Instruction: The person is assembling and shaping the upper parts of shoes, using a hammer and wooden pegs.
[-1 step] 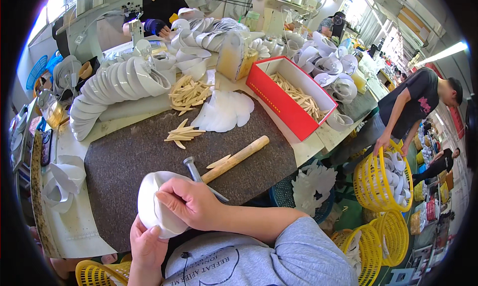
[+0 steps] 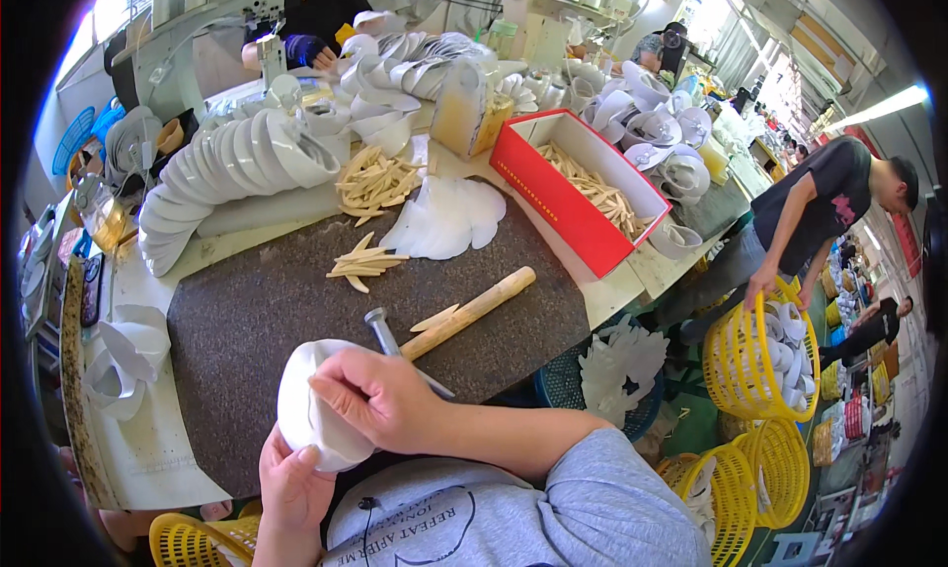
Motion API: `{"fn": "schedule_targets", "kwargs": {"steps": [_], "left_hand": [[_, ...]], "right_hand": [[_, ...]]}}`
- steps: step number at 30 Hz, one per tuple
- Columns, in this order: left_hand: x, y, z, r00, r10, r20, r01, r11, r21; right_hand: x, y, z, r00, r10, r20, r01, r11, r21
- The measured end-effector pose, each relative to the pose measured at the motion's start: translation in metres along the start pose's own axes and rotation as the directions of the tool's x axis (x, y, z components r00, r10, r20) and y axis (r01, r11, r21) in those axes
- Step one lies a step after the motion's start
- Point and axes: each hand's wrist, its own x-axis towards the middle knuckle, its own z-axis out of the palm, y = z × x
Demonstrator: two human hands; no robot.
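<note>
In both hands, over the near edge of the dark work board (image 2: 296, 290), is a white curved piece (image 2: 298, 394) that looks like a shoe upper. My left hand (image 2: 296, 478) grips its lower edge, thumb on the near side. My right hand (image 2: 380, 399) pinches the upper's right side, thumb and bent fingers pressed on it. Just beyond the right hand lies a hammer (image 2: 469, 315) with a wooden handle and slim metal head. Pale pointed strips (image 2: 365, 263) lie on the board, near a fan of thin white sheets (image 2: 444, 221).
A red box (image 2: 568, 197) of pale strips stands back right. A long row of nested white uppers (image 2: 222, 177) curves along the left. Yellow baskets (image 2: 775, 468) stand on the floor at right, where a person (image 2: 815, 202) in dark clothes grips another basket. Across the table, a co-worker's gloved hand (image 2: 308, 50) shows.
</note>
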Motion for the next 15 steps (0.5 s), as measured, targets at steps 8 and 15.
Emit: {"fn": "schedule_targets", "kwargs": {"steps": [8, 15], "left_hand": [[0.02, -0.008, -0.002, 0.999, -0.044, -0.01, 0.044, 0.998, -0.047], [0.015, -0.004, -0.006, 0.998, -0.038, 0.051, 0.045, 0.99, -0.132]], "right_hand": [[0.011, -0.002, -0.011, 0.998, 0.032, -0.047, -0.038, 0.99, -0.135], [0.011, 0.003, -0.003, 0.999, 0.031, -0.021, -0.032, 0.998, -0.05]]}}
